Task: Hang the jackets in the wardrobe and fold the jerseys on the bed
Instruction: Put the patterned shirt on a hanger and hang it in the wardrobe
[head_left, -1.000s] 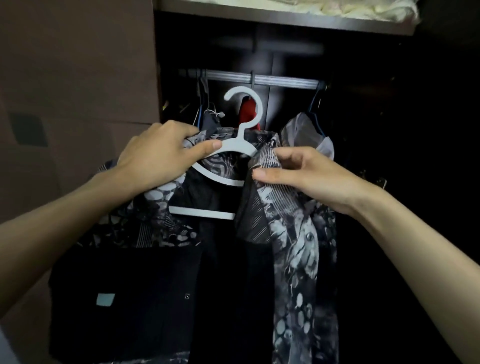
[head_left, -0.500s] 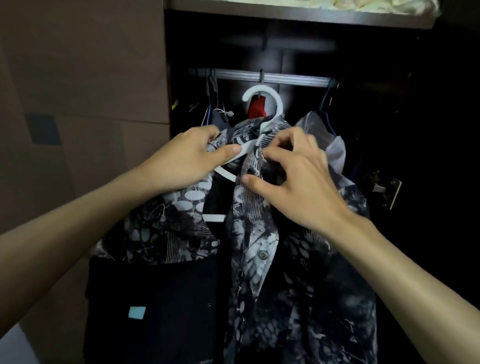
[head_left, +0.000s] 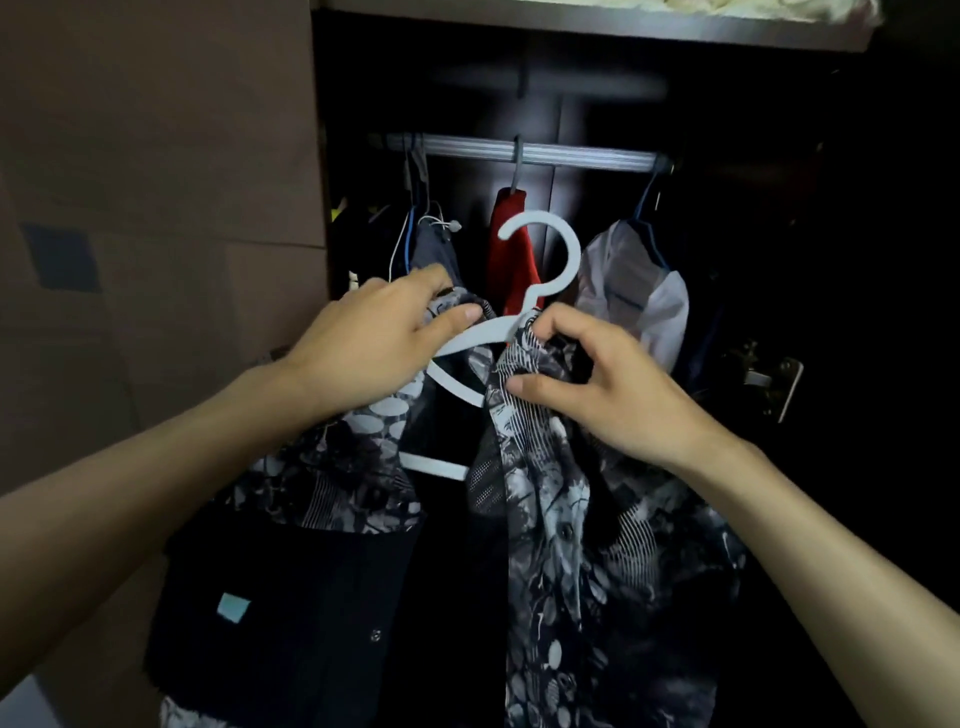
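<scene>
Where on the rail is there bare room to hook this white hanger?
The widest bare stretch of rail lies between the red garment and the pale garment. A shorter gap sits left of the red one. The far left end is crowded with hangers.

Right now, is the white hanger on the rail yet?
Not yet. The white hanger has its hook below the rail, held with the jacket.

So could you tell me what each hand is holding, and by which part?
Left hand: patterned jacket and white hanger, gripped at the left shoulder. Right hand: pinches the jacket's right collar edge beside the hanger's neck.
</scene>
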